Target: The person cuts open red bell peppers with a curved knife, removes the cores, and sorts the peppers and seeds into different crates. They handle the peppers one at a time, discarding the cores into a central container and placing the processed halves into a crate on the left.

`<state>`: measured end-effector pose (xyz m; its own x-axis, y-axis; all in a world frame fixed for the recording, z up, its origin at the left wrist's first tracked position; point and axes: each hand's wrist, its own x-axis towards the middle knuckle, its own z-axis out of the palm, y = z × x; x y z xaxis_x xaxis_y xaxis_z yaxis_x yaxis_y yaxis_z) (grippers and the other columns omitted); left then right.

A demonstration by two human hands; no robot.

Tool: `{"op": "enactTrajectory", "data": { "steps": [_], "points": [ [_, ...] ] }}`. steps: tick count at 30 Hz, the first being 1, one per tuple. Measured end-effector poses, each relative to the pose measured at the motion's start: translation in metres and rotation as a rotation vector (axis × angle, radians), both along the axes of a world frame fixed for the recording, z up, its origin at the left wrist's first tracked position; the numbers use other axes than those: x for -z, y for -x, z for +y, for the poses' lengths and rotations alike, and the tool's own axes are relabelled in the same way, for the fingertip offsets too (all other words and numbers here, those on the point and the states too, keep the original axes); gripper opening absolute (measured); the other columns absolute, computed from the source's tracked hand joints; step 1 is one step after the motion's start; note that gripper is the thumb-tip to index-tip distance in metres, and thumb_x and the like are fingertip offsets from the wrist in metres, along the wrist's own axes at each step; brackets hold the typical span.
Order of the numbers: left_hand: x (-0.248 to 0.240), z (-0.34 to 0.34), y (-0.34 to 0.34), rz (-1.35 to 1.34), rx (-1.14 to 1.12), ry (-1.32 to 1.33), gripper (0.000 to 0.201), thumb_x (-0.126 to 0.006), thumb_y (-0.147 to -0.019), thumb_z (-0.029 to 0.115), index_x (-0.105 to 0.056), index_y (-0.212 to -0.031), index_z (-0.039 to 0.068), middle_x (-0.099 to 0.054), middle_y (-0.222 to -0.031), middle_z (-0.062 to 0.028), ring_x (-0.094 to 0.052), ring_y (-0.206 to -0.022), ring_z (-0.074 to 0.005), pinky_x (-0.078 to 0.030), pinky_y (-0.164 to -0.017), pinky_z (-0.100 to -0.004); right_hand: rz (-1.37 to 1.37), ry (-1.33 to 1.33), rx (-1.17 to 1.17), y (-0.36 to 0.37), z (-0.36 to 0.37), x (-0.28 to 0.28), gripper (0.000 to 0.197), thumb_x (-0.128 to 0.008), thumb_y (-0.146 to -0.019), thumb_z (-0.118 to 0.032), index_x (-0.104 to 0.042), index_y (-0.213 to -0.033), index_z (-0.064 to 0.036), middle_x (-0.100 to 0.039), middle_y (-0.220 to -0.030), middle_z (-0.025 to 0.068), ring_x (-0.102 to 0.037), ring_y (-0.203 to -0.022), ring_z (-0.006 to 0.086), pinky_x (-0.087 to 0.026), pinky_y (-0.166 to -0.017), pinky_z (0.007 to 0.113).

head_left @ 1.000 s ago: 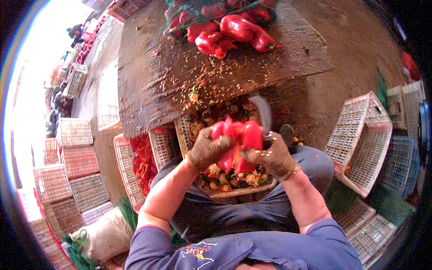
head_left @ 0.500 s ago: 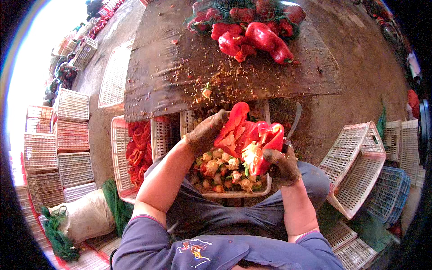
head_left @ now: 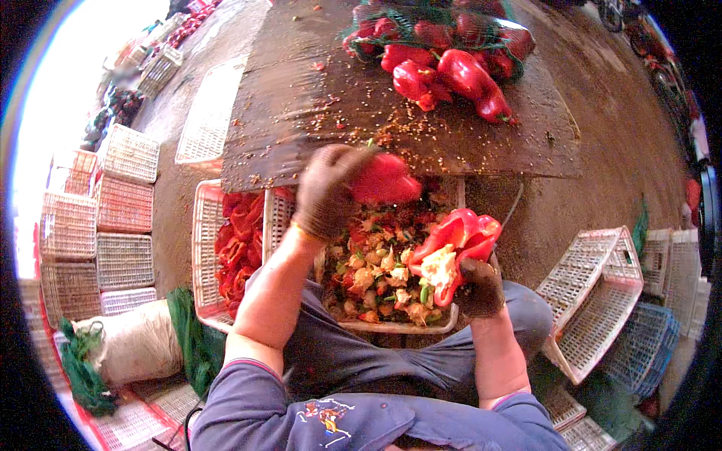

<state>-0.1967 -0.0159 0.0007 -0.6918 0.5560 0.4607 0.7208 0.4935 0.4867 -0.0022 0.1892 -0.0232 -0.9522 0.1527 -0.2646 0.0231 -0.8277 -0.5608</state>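
Note:
My left hand [head_left: 327, 194], in a dark glove, grips a red pepper piece [head_left: 385, 180] just below the edge of the wooden board [head_left: 316, 98]. My right hand [head_left: 478, 287], also gloved, holds the other red pepper half [head_left: 460, 239] with its pale seed core [head_left: 438, 267] showing. Both hands hover over a white crate [head_left: 398, 328] between my knees, full of pepper cores and scraps. A pile of whole red peppers [head_left: 444, 60] lies on green netting at the board's far end.
A white crate of cut red pepper pieces [head_left: 235, 240] stands to my left. Stacked empty crates [head_left: 94, 218] line the left side and more empty crates [head_left: 602, 301] lie at the right. A stuffed sack [head_left: 131, 347] and green netting lie by my left knee. The ground is dirt.
The pepper has come apart into two pieces. My left hand has carried one piece up and to the left, while my right hand keeps the half with the core.

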Motion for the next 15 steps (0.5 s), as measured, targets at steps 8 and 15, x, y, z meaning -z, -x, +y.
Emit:
{"op": "enactTrajectory", "data": {
  "steps": [8,15],
  "points": [
    [0.006,-0.269,0.034,-0.061,-0.696,0.307,0.084,-0.084,-0.076,0.032,-0.046,-0.142,-0.002,-0.057,-0.136,-0.0244,-0.055,-0.126,-0.0384,-0.045,-0.107,-0.0435,-0.139,0.016,-0.005,-0.020,0.011,0.004,0.050,-0.072,-0.077,-0.017,-0.058,-0.122,-0.0003,-0.069,-0.107,0.0117,-0.071,-0.092,0.0259,-0.060,-0.083,0.040],
    [-0.001,-0.134,-0.055,-0.298,-0.149,0.146,0.069,-0.082,-0.077,0.017,-0.052,-0.138,0.004,-0.055,-0.141,-0.0179,-0.058,-0.125,-0.0357,-0.053,-0.099,-0.0385,-0.017,0.168,-0.025,-0.003,-0.013,-0.005,0.067,-0.077,-0.081,-0.016,-0.040,-0.136,-0.0092,-0.064,-0.110,0.0106,-0.070,-0.089,0.0237,-0.062,-0.074,0.038]
  ]
}}
